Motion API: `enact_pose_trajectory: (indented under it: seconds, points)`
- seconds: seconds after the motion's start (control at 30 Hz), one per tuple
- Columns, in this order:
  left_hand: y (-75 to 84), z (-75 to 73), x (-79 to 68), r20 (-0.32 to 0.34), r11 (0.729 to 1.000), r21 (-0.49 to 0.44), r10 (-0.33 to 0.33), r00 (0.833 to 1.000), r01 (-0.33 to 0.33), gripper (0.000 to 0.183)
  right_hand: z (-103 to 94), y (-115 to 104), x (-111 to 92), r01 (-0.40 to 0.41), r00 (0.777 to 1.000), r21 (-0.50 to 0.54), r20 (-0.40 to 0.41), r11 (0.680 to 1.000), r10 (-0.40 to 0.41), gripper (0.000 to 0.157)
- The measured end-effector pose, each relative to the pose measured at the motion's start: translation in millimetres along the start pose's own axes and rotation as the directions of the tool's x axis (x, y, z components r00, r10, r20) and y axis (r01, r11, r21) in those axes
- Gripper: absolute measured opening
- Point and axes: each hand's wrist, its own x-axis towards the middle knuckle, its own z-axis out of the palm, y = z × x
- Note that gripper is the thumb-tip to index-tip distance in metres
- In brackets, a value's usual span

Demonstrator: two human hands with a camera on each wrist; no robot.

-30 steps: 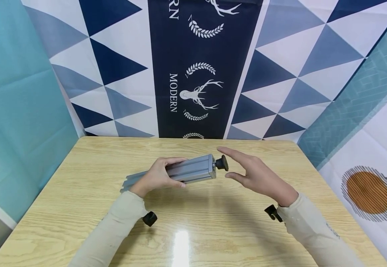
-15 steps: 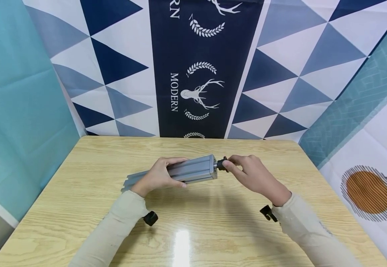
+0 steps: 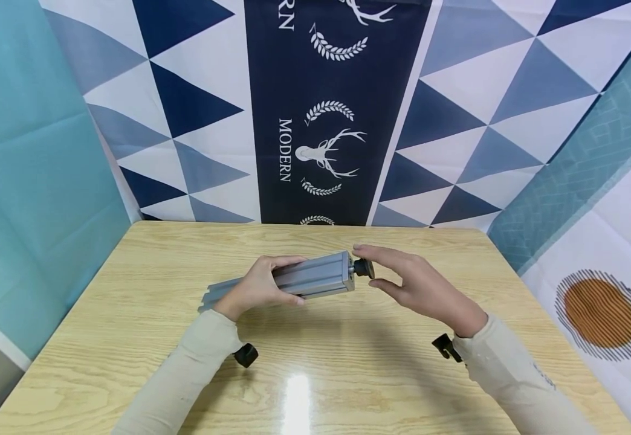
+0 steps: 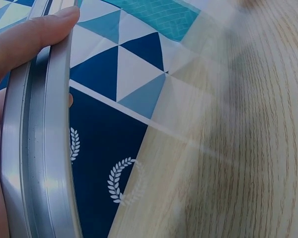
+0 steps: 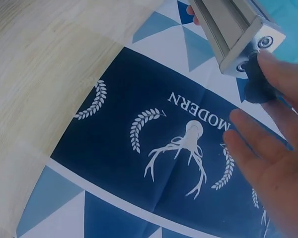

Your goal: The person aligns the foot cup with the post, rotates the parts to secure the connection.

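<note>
My left hand (image 3: 258, 285) grips a silver aluminium extrusion profile (image 3: 318, 275), fingers over the far side and thumb along the near side. Grooves run down the profile's length (image 4: 57, 148) in the left wrist view. From its right end sticks a black levelling foot (image 3: 364, 268) on a short metal stem. Around that foot my right hand (image 3: 421, 287) is spread, with the index finger stretched above it and the thumb just below. In the right wrist view the thumb overlaps the levelling foot (image 5: 258, 85), beside the end plate with its round holes.
Beneath both hands lies a light wood-grain table (image 3: 294, 344). A patterned cloth (image 3: 321, 121) hangs behind its far edge, with teal cloth (image 3: 43, 157) on the left. Black wrist mounts (image 3: 245, 355) stick out from both sleeves.
The right hand came in and pinched the levelling foot half a second ago; now its fingers have spread apart again and the wrist has turned. The left hand and the profile have held still.
</note>
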Motion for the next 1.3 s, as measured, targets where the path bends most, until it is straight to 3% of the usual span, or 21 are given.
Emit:
enact_pose_trajectory:
  seconds: [0.33, 0.5, 0.67, 0.83, 0.97, 1.1, 1.2, 1.3]
  points:
    - [1.6, 1.6, 0.3, 0.0, 1.0, -0.004, 0.013, 1.0, -0.013, 0.075, 9.2, -1.8, 1.6, -0.186, 0.982, 0.011, -0.038, 0.982, 0.187, 0.043]
    - [-0.2, 1.6, 0.4, 0.018, 0.999, -0.011, 0.036, 0.999, -0.035, 0.072, 14.3, -0.4, 4.2, -0.268, 0.963, 0.024, -0.038, 0.963, 0.268, 0.046]
    - [-1.2, 0.7, -0.1, 0.018, 0.999, -0.042, 0.029, 0.999, -0.028, 0.072, 11.1, 2.1, 1.7, -0.234, 0.972, 0.037, 0.005, 0.972, 0.234, 0.05]
    - [-0.5, -1.8, -0.2, 0.008, 0.999, -0.032, 0.022, 1.0, -0.022, 0.072, 6.3, 1.4, 0.8, -0.089, 0.996, 0.022, 0.016, 0.996, 0.088, 0.073]
    - [-0.1, -3.1, -1.3, 0.006, 0.999, -0.031, 0.012, 1.0, -0.012, 0.072, 7.5, 1.5, 2.7, -0.008, 1.0, -0.025, -0.023, 1.0, 0.008, 0.066]
    - [-0.7, -2.8, -1.4, 0.009, 0.999, -0.032, 0.018, 1.0, -0.018, 0.074, 9.5, 1.8, 4.0, -0.107, 0.994, -0.027, -0.031, 0.994, 0.106, 0.044]
    - [-1.1, -2.0, -1.1, 0.016, 0.999, -0.037, 0.033, 0.999, -0.032, 0.073, 12.4, 2.1, 5.5, -0.2, 0.979, -0.026, -0.031, 0.979, 0.199, 0.041]
    - [-1.4, -1.5, -1.0, 0.019, 0.998, -0.042, 0.042, 0.999, -0.041, 0.072, 13.6, 2.5, 6.8, -0.241, 0.97, -0.03, -0.036, 0.97, 0.24, 0.041]
